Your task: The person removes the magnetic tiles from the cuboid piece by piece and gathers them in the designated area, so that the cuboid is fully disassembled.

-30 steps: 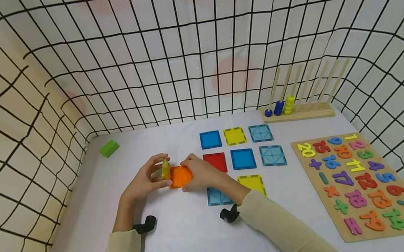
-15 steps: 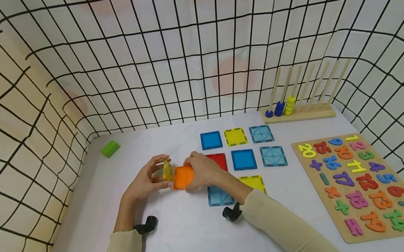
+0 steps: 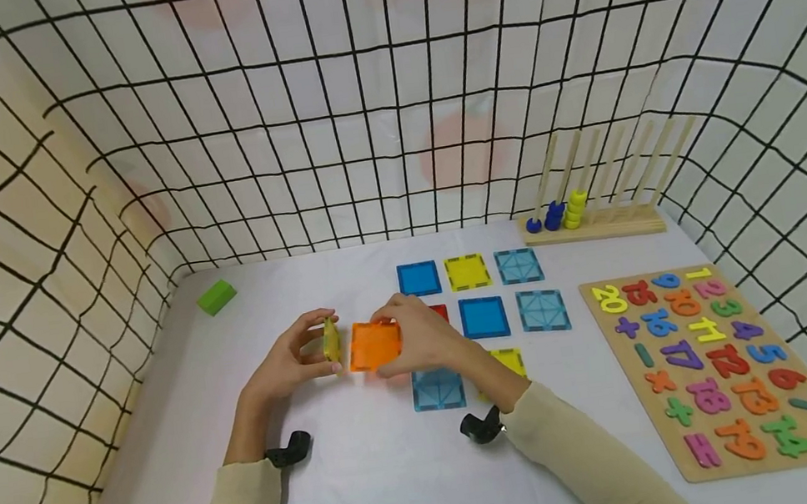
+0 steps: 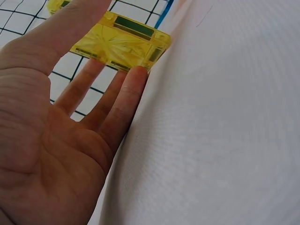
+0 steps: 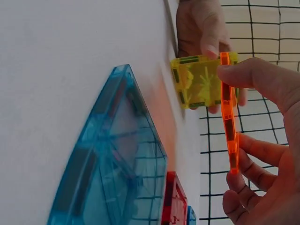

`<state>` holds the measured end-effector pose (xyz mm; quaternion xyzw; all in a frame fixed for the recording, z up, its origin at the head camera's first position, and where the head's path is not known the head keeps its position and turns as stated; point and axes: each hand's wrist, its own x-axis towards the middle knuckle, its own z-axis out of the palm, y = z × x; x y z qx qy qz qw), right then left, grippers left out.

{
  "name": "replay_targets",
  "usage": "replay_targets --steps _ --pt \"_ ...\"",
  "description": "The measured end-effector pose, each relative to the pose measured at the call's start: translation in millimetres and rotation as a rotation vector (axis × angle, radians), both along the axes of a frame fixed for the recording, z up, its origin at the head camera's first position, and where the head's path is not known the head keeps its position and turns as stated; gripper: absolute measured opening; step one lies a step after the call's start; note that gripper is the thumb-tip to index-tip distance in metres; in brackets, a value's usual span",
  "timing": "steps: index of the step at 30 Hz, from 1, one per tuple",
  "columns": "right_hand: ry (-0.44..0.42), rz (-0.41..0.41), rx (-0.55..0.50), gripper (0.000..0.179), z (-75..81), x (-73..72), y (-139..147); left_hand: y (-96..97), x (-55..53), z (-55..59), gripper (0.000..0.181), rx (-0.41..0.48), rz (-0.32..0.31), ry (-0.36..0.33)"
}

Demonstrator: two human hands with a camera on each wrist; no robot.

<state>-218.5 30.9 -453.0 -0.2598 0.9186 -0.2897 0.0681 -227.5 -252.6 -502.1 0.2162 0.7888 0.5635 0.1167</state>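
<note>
My left hand [image 3: 283,366] pinches a yellow magnetic tile [image 3: 330,341] between thumb and fingers, with the tile standing on edge. In the left wrist view the thumb crosses the near side of this yellow tile [image 4: 119,44] and fingertips support its other edge. Just to the right, an orange magnetic tile [image 3: 374,346] is gripped at its right side by my right hand [image 3: 423,335]. A narrow gap separates the two tiles in the head view. Seen edge-on in the right wrist view, the orange tile [image 5: 228,122] overlaps the yellow one.
Right of the hands lie blue [image 3: 485,318], light blue [image 3: 439,390], yellow [image 3: 467,272] and partly covered red [image 3: 441,312] tiles in rows. A wooden number board [image 3: 660,405] is at right, a peg stand [image 3: 619,222] behind, a green block [image 3: 217,297] back left. Black mesh surrounds the table.
My right hand has drawn the orange tile to the right, away from the yellow tile it was up against, and tilted it. The left hand stays put with the yellow tile.
</note>
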Motion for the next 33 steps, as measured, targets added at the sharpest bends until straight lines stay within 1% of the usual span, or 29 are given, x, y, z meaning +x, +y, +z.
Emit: replay_targets --steps 4,9,15,20,26,33 --pt "-0.005 -0.020 -0.010 0.071 5.7 6.3 14 0.8 0.9 1.4 0.089 -0.012 0.012 -0.006" --pt "-0.004 -0.039 -0.026 0.070 11.4 15.8 33 1.1 1.0 2.2 0.090 -0.011 0.010 -0.008" --pt "-0.013 -0.055 -0.048 0.075 14.3 25.7 57 0.8 0.5 1.6 0.092 -0.003 0.005 -0.013" --pt "-0.010 -0.072 -0.053 0.075 13.9 29.8 80 -0.2 1.3 1.6 0.094 -0.027 0.003 -0.024" --pt "0.001 -0.104 -0.049 0.073 12.8 32.9 107 -2.3 2.2 3.5 0.095 -0.056 0.005 -0.017" --pt "0.000 -0.114 -0.044 0.070 12.7 36.9 140 -1.6 0.5 -1.0 0.094 -0.044 -0.013 -0.001"
